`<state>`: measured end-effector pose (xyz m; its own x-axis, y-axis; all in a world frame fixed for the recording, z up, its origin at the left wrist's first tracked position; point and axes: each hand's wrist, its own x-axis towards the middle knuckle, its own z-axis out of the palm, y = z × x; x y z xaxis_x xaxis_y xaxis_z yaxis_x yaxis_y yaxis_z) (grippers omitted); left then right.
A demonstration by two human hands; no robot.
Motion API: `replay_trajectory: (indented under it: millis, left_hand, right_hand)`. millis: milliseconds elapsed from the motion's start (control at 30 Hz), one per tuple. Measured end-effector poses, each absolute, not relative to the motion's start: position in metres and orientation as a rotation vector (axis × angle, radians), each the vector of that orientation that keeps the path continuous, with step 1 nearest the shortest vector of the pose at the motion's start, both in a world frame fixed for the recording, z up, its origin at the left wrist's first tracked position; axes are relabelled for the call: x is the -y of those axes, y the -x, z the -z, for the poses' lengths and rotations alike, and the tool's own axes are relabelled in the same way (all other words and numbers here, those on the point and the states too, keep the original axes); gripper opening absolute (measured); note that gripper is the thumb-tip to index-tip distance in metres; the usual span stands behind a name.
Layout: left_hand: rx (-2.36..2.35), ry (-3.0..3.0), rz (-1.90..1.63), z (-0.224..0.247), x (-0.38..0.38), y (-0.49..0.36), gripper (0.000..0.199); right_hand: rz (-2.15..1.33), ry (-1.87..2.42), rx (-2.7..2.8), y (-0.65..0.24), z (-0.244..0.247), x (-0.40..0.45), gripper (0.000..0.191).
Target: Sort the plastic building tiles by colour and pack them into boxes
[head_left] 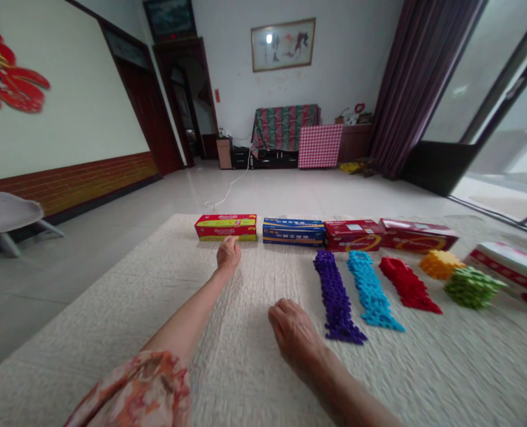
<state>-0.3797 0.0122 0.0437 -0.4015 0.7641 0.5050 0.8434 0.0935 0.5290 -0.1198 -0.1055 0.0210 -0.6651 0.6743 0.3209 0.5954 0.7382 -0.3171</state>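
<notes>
1. left hand [229, 255]: fingers curled in at the lower front of the red-and-yellow carton [223, 222], leftmost in the row; cannot tell whether it grips or only touches. judgement: light, centred contact would keep the carton from skewing.
2. right hand [293, 329]: loosely curled, low over the cream blanket [125, 308]; underside hidden, so cannot tell if anything is held. judgement: best kept clear of the purple strip close by.
3. blue carton [293, 232]: just beside the red-and-yellow one, narrow gap; would limit a rightward slide.
4. purple strip [333, 293] of interlocking plastic pieces: nearest the right hand, lying lengthwise.
5. red carton [352, 235]: beside the blue.
6. farther right: cyan strip [370, 287], red strip [409, 284], second red carton [417, 234] behind; then yellow cluster [441, 264], green cluster [473, 287], red-and-white carton [514, 270].
</notes>
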Motion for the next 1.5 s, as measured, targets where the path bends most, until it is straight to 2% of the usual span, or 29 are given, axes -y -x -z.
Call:
replay_trajectory:
  millis: [100,200,433,600,733,900,1067,1300,1500]
  left_hand:
    - [2.231,1.613,1.125,-0.055,-0.034,0.391,0.039]
    - [2.267,1.571,1.026,-0.059,-0.048,0.401,0.040]
    - [2.352,1.572,0.808,-0.064,-0.053,0.416,0.029]
    - [2.322,1.703,0.668,-0.076,-0.012,0.406,0.024]
    - [2.185,1.887,0.600,-0.079,0.056,0.375,0.021]
    - [2.013,2.065,0.674,-0.069,0.136,0.324,0.018]
    - [1.834,2.219,0.675,-0.068,0.177,0.294,0.019]
    - [1.673,2.249,0.862,-0.057,0.197,0.285,0.020]
    - [1.495,2.158,1.244,-0.038,0.193,0.288,0.023]
  right_hand:
    - [-0.395,0.993,2.420,0.138,-0.024,0.090,0.016]
    - [-0.491,0.925,2.393,0.152,-0.032,0.072,0.028]
    - [-0.550,0.914,2.305,0.177,-0.018,0.052,0.032]
    - [-0.342,0.814,2.165,0.190,-0.032,0.039,0.043]
    - [-0.189,0.800,2.155,0.191,-0.059,0.050,0.041]
    - [-0.131,0.780,2.204,0.163,-0.079,0.087,0.030]
    - [-0.204,1.039,2.313,0.119,-0.091,0.104,0.024]
    - [-0.250,1.225,2.623,0.100,-0.116,0.113,0.041]
    - [-0.170,1.234,2.740,0.110,-0.126,0.109,0.039]
